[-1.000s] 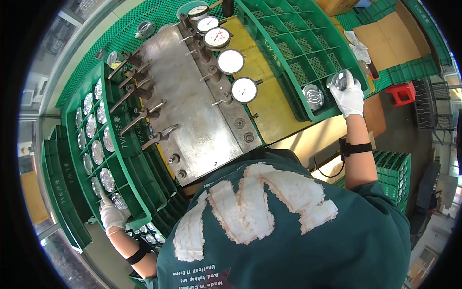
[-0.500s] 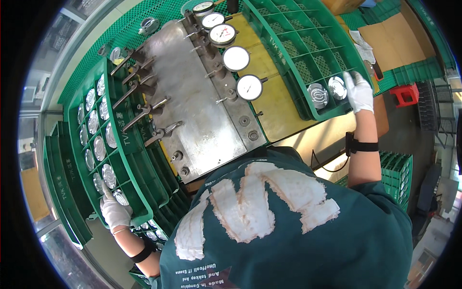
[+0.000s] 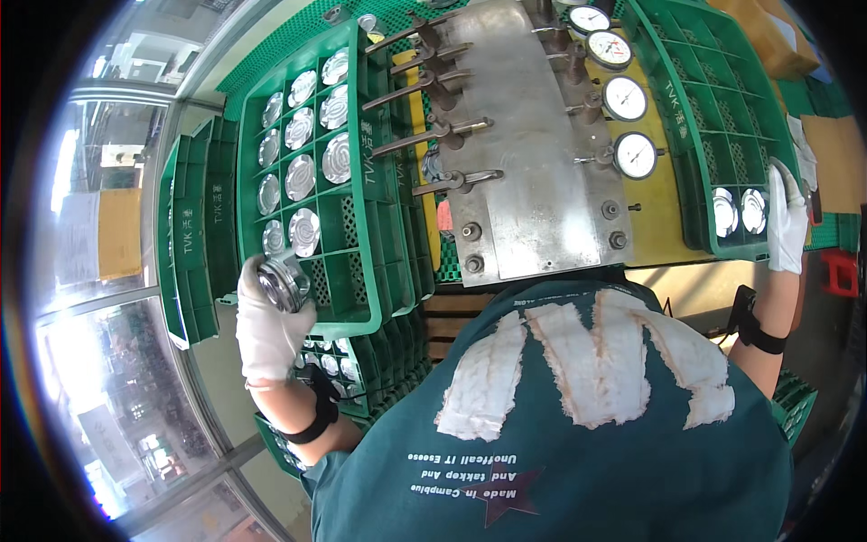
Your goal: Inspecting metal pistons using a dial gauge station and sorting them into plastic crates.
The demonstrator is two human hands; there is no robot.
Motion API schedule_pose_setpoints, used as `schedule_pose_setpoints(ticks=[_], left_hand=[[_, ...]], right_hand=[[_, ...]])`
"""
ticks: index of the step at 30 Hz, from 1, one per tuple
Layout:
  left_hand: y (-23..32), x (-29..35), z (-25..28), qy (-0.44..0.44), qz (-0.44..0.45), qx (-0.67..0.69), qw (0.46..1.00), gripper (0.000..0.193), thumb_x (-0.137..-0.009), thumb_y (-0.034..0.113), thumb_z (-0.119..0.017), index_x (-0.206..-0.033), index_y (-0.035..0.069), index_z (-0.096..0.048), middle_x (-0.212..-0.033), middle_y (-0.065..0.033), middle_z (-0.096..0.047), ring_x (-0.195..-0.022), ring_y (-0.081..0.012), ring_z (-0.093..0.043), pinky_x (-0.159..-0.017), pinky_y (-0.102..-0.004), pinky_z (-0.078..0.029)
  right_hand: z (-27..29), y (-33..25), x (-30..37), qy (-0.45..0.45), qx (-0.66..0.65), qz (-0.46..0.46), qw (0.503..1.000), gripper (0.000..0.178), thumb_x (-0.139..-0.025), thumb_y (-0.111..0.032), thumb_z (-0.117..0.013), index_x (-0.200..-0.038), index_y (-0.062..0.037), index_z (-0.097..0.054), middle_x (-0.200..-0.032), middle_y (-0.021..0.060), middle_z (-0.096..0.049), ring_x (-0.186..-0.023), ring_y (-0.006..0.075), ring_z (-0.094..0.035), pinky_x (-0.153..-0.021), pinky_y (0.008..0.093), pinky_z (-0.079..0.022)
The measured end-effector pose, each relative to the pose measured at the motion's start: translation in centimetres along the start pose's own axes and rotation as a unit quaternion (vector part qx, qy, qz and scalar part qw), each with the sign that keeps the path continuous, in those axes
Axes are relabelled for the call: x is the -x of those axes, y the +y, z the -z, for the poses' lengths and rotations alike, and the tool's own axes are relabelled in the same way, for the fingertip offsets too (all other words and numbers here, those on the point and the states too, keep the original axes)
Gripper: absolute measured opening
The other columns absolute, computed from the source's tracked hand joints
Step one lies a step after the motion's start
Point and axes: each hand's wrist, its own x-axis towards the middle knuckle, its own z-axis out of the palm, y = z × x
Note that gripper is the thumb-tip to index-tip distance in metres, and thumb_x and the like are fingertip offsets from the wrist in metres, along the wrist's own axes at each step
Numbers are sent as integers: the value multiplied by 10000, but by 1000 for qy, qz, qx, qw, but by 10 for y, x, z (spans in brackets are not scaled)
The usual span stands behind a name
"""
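My left hand (image 3: 271,330), in a white glove, grips a shiny metal piston (image 3: 285,287) above the near end of the left green crate (image 3: 373,262). Several other pistons stand in that crate's cells, crowns up, among them a piston (image 3: 304,232) just beyond the hand. On the other side, my gloved right hand (image 3: 787,221) lies along the outer rim of the right green crate (image 3: 694,203), fingers stretched out and nothing seen in them. Beside it, two pistons (image 3: 725,213) sit in that crate's nearest row.
Between the crates stands a steel fixture plate (image 3: 542,181) with several lever clamps (image 3: 442,133) on its left and dial gauges (image 3: 625,98) on its right. More green crates (image 3: 185,235) stand at far left, and stacked crates (image 3: 348,366) lie below. A red stool (image 3: 840,273) is at right.
The view has swung left. My left hand, earlier reaching into the near cells, has lifted a piston out. My right hand remains at the right crate's rim.
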Motion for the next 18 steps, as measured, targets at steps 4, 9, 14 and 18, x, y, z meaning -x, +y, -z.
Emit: schedule_pose_setpoints(ticks=[4,9,14,18], left_hand=[[70,1,-2,85,-269,202,938,807,-649,-113,-669,-1376,83,-380,-1343,-212,-499,-1217,-308,-544,-1003,-397,-477],[151,0,-9,-5,-378,240,894,706,-589,-88,-608,-1279,18,-507,-1294,-233,-524,-1155,-398,-567,-986,-432,-466],[208,-19,-57,-30,-471,220,854,738,-606,-53,-656,-1324,15,-502,-1280,-222,-537,-1136,-441,-533,-997,-471,-446],[223,-34,-90,-14,-503,147,852,778,-600,1,-666,-1355,40,-485,-1295,-207,-530,-1131,-432,-522,-985,-474,-449]], right_hand=[[-17,-19,9,-31,-52,-24,998,355,-998,-225,-586,-1250,21,-637,-1096,91,-685,-957,118,-622,-861,249,-486],[-53,-97,25,-71,-68,52,994,351,-978,-206,-603,-1240,24,-640,-1099,99,-692,-900,143,-640,-821,274,-516],[-92,-145,47,-177,-95,153,968,304,-919,-190,-644,-1152,3,-671,-984,138,-712,-844,199,-679,-777,300,-525],[-106,-155,62,-247,-101,169,949,316,-909,-223,-645,-1118,12,-672,-961,156,-701,-787,209,-678,-712,307,-521]])
